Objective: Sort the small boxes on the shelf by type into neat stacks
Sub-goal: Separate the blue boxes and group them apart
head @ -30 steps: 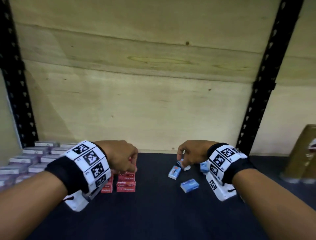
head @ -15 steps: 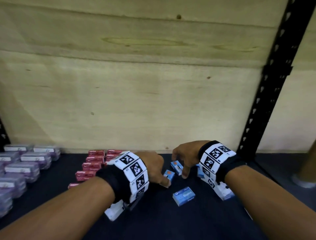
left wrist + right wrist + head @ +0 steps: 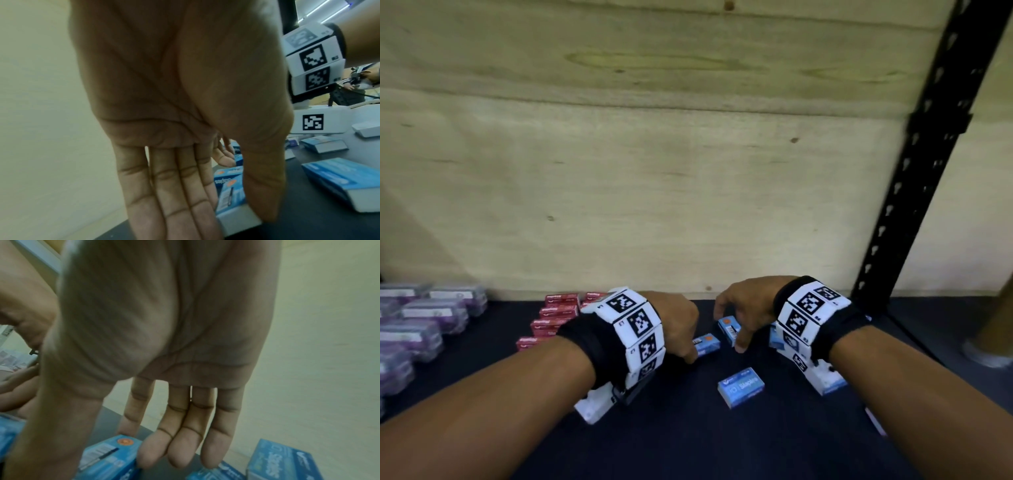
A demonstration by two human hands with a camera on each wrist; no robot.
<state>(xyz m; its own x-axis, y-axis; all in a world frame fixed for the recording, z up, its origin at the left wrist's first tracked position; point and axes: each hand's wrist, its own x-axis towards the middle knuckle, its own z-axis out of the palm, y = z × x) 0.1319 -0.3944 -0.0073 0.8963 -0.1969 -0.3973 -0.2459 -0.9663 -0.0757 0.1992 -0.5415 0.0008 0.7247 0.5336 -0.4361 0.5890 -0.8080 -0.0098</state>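
Dark matte shelf (image 3: 688, 442), backed by a pale plywood panel (image 3: 654, 188) with knots and grain; a black perforated metal upright (image 3: 914, 164) stands at right.

Small blue boxes, flat cardboard rectangles with white ends, lie loose mid-shelf. One blue box (image 3: 740, 386), printed "Staples", lies flat by itself, nearest the viewer. A second blue box (image 3: 707, 343), with an orange dot and a barcode, sits at the left hand's fingertips. A third blue box (image 3: 728, 329), same markings, lies under the right hand. More blue cardboard shows behind the right wrist, partly hidden.

Left hand (image 3: 679, 325): palm down, fingers straight and close together in the wrist view (image 3: 168, 186), thumb alongside the second box (image 3: 230, 191). Whether it grips the box or only touches it, cannot tell.

Right hand (image 3: 744, 308): fingers (image 3: 185, 434) extended downward, loosely together, index slightly apart, hovering over the third box (image 3: 107, 456); thumb on the near side. No firm pinch visible.

Red boxes (image 3: 554, 318), flat with white lettering, stand in stepped rows at back left. Purple boxes (image 3: 431, 322) in glossy clear wrap are grouped at far left.

Both wrists carry white bands (image 3: 635, 329) of black square markers.
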